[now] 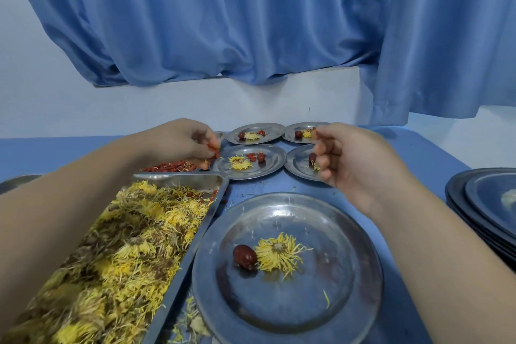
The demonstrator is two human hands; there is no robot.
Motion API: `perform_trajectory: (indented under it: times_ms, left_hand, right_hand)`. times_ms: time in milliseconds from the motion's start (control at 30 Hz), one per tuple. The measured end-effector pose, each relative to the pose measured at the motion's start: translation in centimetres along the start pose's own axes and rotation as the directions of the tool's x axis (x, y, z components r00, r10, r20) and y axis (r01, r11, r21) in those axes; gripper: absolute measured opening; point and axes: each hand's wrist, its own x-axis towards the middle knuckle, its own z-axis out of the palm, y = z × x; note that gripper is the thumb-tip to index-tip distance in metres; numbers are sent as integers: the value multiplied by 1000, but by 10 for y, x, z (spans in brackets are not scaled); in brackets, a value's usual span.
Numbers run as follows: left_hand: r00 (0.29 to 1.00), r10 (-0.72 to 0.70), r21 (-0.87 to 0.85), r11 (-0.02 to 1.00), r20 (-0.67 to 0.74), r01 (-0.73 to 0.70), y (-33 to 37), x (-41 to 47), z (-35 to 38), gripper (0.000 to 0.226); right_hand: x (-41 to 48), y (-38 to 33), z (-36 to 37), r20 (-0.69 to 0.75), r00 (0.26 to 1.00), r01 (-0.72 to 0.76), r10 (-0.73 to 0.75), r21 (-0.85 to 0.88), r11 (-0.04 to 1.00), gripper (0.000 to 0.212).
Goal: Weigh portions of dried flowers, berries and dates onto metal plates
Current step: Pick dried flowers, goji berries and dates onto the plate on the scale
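A large metal plate (349, 273) lies nearest me, carrying one dark red date (245, 257) and one yellow dried flower (279, 254). My left hand (184, 142) hovers over the pile of red berries (170, 167) in the tray and pinches a few of them. My right hand (351, 156) hangs with loosely curled fingers above the right middle plate (297, 164) and holds nothing that I can see. The centre plate (268, 167) bears a flower, berries and a date. Two far plates (265, 127) carry the same kinds of portion.
A divided metal tray (195, 243) on the left is heaped with dried yellow flowers (117, 254). Dark plates (480, 204) are stacked at the right edge. The blue table (418, 153) ends at a wall under a blue curtain (251, 22).
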Motion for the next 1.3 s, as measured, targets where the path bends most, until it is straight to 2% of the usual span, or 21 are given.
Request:
perform_trajectory:
  times_ms: [167,367,533,700,933,1033,1167,1300]
  left_hand:
    - [978,88,-89,993,189,-72,49,-39,41,10]
    - [963,63,173,979,264,-112,71,-52,70,19]
    - [963,60,230,965,263,-123,78,-59,72,27]
    - [982,90,257,958,164,-131,77,-64,80,23]
    - [987,145,255,954,61,-156,70,-72,84,5]
    - [990,142,247,958,18,-142,72,-77,83,5]
    - [995,102,157,982,24,-104,71,-85,82,12]
    - [996,85,98,991,10,-86,70,-92,84,19]
  right_hand:
    - [-7,-11,1,15,1000,11,-11,7,1000,12]
    - [-15,-18,5,51,998,24,-22,-45,999,11]
    - [-20,-24,4,96,990,126,-104,-270,954,13]
    - [-27,-30,3,232,962,246,-144,-505,827,14]
    - [-50,-50,1,359,917,389,-172,-721,573,17]
    - [-62,-59,5,354,898,440,-262,-759,480,17]
    - [-77,-58,8,319,851,491,-417,-766,416,20]
    - [-93,-34,-9,300,836,465,-459,-832,303,22]
